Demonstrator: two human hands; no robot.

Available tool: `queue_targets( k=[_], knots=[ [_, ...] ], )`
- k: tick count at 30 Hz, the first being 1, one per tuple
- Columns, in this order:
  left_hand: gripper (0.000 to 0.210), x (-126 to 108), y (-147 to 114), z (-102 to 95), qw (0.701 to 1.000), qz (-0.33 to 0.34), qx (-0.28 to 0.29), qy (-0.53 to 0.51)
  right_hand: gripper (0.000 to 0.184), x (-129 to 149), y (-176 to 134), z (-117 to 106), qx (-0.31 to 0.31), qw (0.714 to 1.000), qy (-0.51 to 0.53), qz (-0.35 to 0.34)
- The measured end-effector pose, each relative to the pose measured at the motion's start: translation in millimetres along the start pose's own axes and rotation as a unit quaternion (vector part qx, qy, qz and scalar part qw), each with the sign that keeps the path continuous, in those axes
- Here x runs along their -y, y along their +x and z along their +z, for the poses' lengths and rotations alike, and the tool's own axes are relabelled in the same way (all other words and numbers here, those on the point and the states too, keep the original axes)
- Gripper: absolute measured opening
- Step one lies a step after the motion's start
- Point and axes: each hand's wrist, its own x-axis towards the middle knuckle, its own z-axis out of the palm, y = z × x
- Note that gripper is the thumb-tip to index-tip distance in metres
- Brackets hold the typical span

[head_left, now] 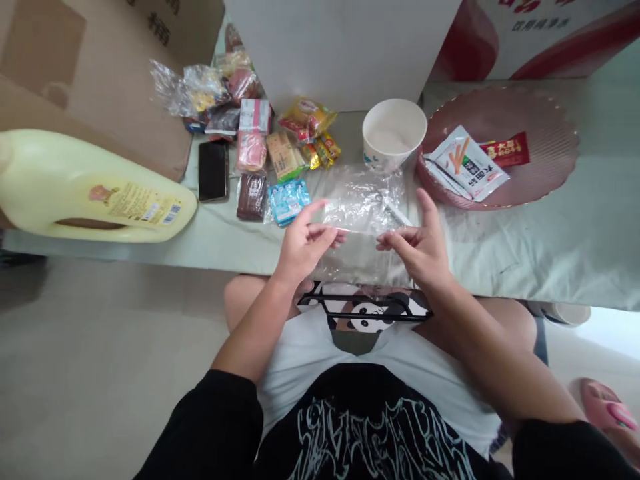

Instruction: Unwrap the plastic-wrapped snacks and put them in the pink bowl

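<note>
A clear, crinkled plastic bag spreads over the front of the cloth-covered surface. My left hand pinches one side of its near edge between thumb and fingers, with the index finger stretched forward. Opposite it, my right hand pinches the same edge, index finger pointing up and away. A short span of the edge runs taut between both hands. A thin white stick-like thing lies at the bag's right side; its kind is unclear. Just left of my left hand is a blue snack packet.
Behind stand a white paper cup and a pink scalloped bowl with snack packets. Leftward are several wrapped snacks, a phone, a yellow jug and a cardboard box. A white box blocks the back.
</note>
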Motion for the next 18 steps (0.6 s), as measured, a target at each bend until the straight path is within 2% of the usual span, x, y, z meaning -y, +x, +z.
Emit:
queue_targets(
  k=[1, 3, 6, 8, 10, 13, 16, 18],
  knots=[
    [0.066, -1, -3, 0.0, 0.999, 0.041, -0.006, 0.017, 0.093, 1, -3, -2, -0.001, 0.999, -0.011, -0.031],
    [0.074, -2, -10, -0.6, 0.988, 0.138, 0.002, 0.067, 0.078, 4, -7, -8, 0.018, 0.994, -0.050, -0.099],
    [0.057, -6, -17, -3.4, 0.949, 0.259, 0.030, 0.177, 0.038, 9, -10, -16, 0.067, 0.967, -0.135, -0.204],
    [0.037, -10, -19, -5.8, 0.926, 0.287, 0.026, 0.245, 0.021, 12, -10, -19, 0.078, 0.947, -0.185, -0.250],
    [0.024, -15, -22, -7.6, 0.918, 0.281, 0.011, 0.281, 0.019, 16, -11, -18, 0.063, 0.937, -0.209, -0.275],
    [0.023, -20, -26, -8.3, 0.915, 0.282, -0.017, 0.287, 0.028, 19, -15, -15, 0.032, 0.930, -0.201, -0.304],
    [0.028, -22, -25, -6.9, 0.898, 0.334, -0.052, 0.282, 0.032, 18, -18, -13, 0.022, 0.921, -0.202, -0.333],
    [0.027, -23, -20, -5.6, 0.878, 0.376, -0.070, 0.288, 0.026, 16, -18, -12, -0.002, 0.913, -0.228, -0.339]
  ],
)
